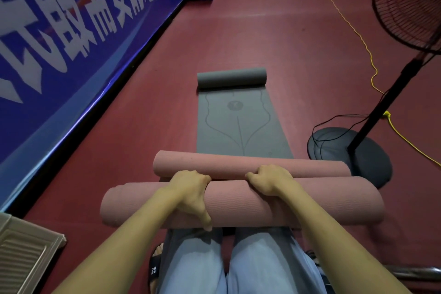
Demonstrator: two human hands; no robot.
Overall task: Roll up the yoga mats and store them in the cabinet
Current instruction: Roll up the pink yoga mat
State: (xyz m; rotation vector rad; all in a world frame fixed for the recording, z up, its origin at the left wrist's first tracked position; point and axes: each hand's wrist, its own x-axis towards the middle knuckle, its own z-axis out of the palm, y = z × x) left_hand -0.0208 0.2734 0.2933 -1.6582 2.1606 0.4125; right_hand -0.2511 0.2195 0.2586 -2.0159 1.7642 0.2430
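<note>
A pink yoga mat lies across the floor in front of my knees, rolled from both ends into a thick near roll (238, 203) and a thinner far roll (238, 164). My left hand (191, 191) presses on top of the near roll, fingers curled over its far side. My right hand (272, 180) grips the same roll further right, at the gap between the two rolls. Beyond them a grey yoga mat (241, 126) lies flat on the red floor, its far end curled into a roll (231, 77).
A blue banner wall (71, 55) runs along the left. A standing fan (410, 7) with a round black base (346, 150) stands close on the right, with black and yellow cables (372, 64) on the floor. A ribbed beige panel (23, 253) is at the lower left.
</note>
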